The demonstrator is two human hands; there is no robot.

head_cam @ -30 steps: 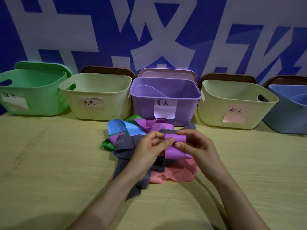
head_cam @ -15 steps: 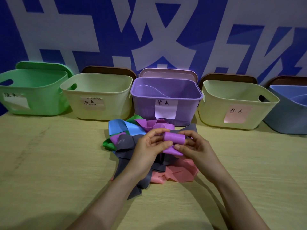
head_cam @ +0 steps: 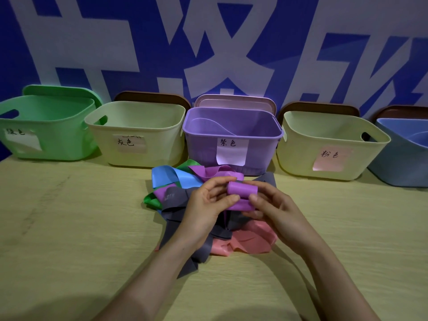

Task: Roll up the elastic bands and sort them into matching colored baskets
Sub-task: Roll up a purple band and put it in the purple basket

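Note:
A purple elastic band, mostly wound into a thick roll, is held just above a pile of loose bands. My left hand pinches its left end and my right hand pinches its right end, with a short loose tail under my thumbs. Beneath them lie grey, blue, green, pink and another purple band. The purple basket stands directly behind the pile.
Along the wall stand a green basket, a cream basket labelled grey, a cream basket labelled pink and a blue basket. Lids lean behind them. The wooden table spreads out left and right of the pile.
The purple roll has grown thicker and its loose tail shorter as both hands turned it. My hands have stayed over the pile.

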